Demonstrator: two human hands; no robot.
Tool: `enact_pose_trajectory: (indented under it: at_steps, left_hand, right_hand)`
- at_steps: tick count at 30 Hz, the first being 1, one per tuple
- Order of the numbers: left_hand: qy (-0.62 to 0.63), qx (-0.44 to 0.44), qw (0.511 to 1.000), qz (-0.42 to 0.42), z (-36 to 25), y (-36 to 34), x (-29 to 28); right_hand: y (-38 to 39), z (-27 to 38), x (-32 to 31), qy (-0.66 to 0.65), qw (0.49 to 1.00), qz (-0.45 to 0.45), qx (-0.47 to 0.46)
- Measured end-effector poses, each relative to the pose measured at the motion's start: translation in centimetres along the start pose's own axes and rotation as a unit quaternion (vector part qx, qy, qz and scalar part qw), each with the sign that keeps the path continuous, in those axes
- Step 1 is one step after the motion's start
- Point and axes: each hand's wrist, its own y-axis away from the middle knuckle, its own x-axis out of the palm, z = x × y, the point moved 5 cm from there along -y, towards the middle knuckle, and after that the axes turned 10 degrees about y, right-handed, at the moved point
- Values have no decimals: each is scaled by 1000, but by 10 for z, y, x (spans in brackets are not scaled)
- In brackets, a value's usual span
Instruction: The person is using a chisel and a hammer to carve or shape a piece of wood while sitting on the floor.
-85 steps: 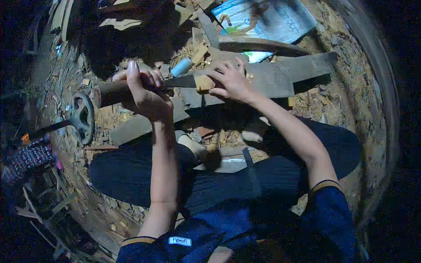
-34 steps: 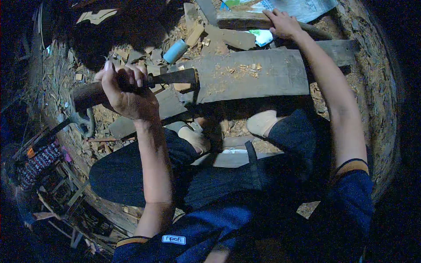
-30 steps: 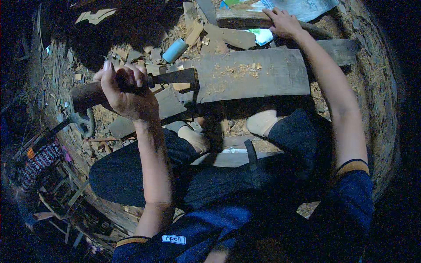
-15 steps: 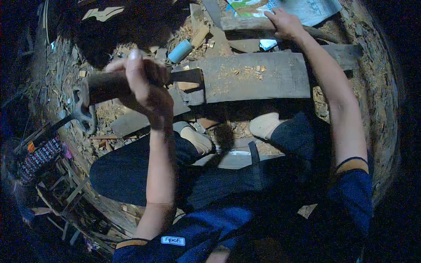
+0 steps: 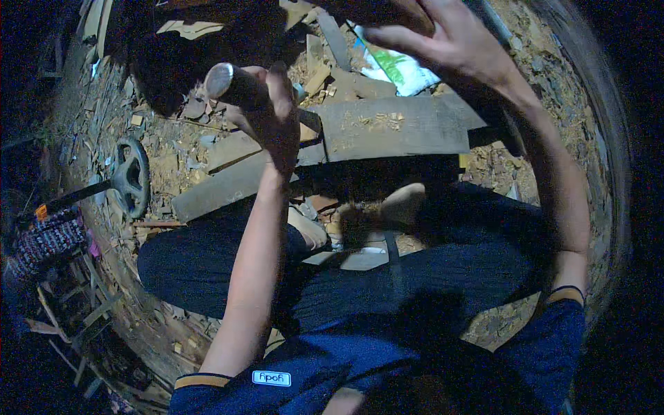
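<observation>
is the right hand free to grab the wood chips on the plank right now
Probably not: the right hand appears closed around a dark wooden piece, which it would likely have to put down first, though nothing covers the wood chips on the plank.

The wooden piece [image 5: 398, 11] in the right hand [image 5: 465, 47] is cropped above.

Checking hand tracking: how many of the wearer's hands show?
2: left hand around the tool handle; right hand at the top edge, partly cut off, around a wooden piece.
</observation>
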Motion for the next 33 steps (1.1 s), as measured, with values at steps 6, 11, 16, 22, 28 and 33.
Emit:
enact_pose_trajectory:
  at_steps: [6, 11, 16, 22, 28, 33]
  left_hand:
    - [-166, 73, 983, 40, 25, 8, -23]
    - [-176, 45, 980, 87, 17, 4, -7]
    - [-258, 53, 962, 76, 9, 7, -7]
    - [-105, 112, 985, 81, -12, -1, -4]
    - [-144, 183, 970, 65, 1, 12, 21]
    - [-66, 175, 980, 62, -17, -4, -5]
  right_hand:
    - [-19, 98, 5, -18, 981, 192, -5]
    - [-28, 91, 16, -20, 998, 42, -48]
    - [-6, 104, 21, 211, 975, 10, -74]
    - [-33, 142, -14, -9, 989, 147, -29]
    - [-16, 78, 9, 208, 967, 144, 23]
    - [-31, 156, -18, -25, 992, 118, -28]
